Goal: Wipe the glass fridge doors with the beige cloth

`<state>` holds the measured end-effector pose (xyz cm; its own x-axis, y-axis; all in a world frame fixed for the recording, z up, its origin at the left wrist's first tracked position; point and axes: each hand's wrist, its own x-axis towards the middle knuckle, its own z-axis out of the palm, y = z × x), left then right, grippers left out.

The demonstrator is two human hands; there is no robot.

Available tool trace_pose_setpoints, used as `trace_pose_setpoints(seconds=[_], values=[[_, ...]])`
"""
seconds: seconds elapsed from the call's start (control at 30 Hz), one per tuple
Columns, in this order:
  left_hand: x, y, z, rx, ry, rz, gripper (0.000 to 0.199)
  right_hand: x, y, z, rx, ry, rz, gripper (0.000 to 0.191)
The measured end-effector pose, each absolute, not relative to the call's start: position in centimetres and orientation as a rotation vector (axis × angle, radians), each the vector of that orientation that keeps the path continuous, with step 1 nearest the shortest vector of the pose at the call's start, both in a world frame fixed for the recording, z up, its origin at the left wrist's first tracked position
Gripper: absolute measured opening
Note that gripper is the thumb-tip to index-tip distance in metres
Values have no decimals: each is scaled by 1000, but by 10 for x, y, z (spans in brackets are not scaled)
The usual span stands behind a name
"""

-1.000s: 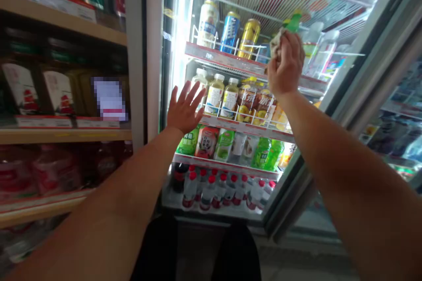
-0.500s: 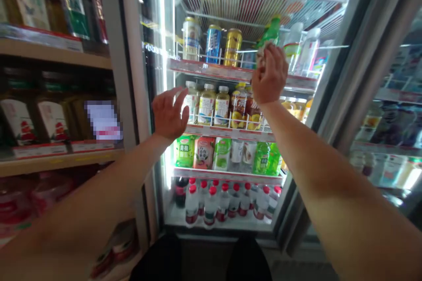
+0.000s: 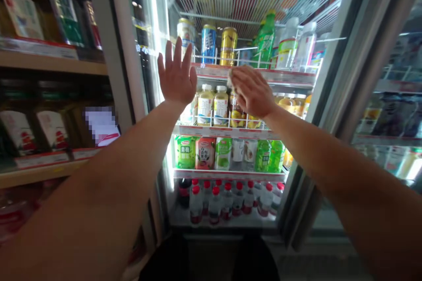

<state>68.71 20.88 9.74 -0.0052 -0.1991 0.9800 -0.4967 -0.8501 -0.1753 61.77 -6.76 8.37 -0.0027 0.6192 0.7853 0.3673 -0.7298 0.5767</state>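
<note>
My left hand (image 3: 177, 72) is raised with its fingers spread and nothing in it, in front of the white can (image 3: 186, 30) at the left of the can shelf. My right hand (image 3: 252, 90) is closed on a pale cloth (image 3: 230, 78), which shows only at its fingertips. That hand is at the front rail (image 3: 211, 70) of the can shelf, above the dark-labelled tea bottles (image 3: 237, 112). Behind the rail stand a blue can (image 3: 208, 44), a gold can (image 3: 228, 46) and a green bottle (image 3: 266, 39).
Lower shelves hold pale-yellow bottles (image 3: 220, 106), green cartons (image 3: 184, 153) and red-capped bottles (image 3: 215, 206). A wooden shelf (image 3: 49, 62) with large bottles stands at the left. A metal door frame (image 3: 356, 96) runs down the right side.
My right hand has moved left and down with the cloth, from in front of the green bottle to the shelf rail. My left hand has risen, its fingers now pointing up.
</note>
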Motion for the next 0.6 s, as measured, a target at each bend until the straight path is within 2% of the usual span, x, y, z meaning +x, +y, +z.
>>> trace_pose_setpoints(seconds=[0.07, 0.1, 0.2, 0.27, 0.3, 0.4, 0.47, 0.53, 0.6], values=[[684, 209, 97, 2033, -759, 1939, 78, 616, -73, 94, 2051, 1126, 1617, 57], [683, 209, 97, 2018, -773, 1930, 79, 618, -77, 102, 2062, 1071, 1677, 57], [676, 207, 98, 1991, -771, 1875, 72, 632, -87, 126, 2048, 649, 2269, 55], [671, 206, 97, 2013, -728, 1842, 67, 640, -84, 132, 1991, 485, 2483, 53], [669, 206, 97, 2031, -707, 1832, 67, 641, -79, 132, 1989, 516, 2448, 53], [665, 205, 97, 2074, -679, 1825, 72, 634, -55, 125, 2038, 853, 1979, 56], [663, 204, 98, 2090, -654, 1818, 71, 627, -42, 127, 2066, 951, 1798, 56], [662, 203, 98, 2114, -610, 1815, 68, 623, -37, 140, 2129, 862, 1872, 55], [662, 202, 98, 2144, -572, 1817, 67, 624, -40, 163, 2201, 589, 2140, 54]])
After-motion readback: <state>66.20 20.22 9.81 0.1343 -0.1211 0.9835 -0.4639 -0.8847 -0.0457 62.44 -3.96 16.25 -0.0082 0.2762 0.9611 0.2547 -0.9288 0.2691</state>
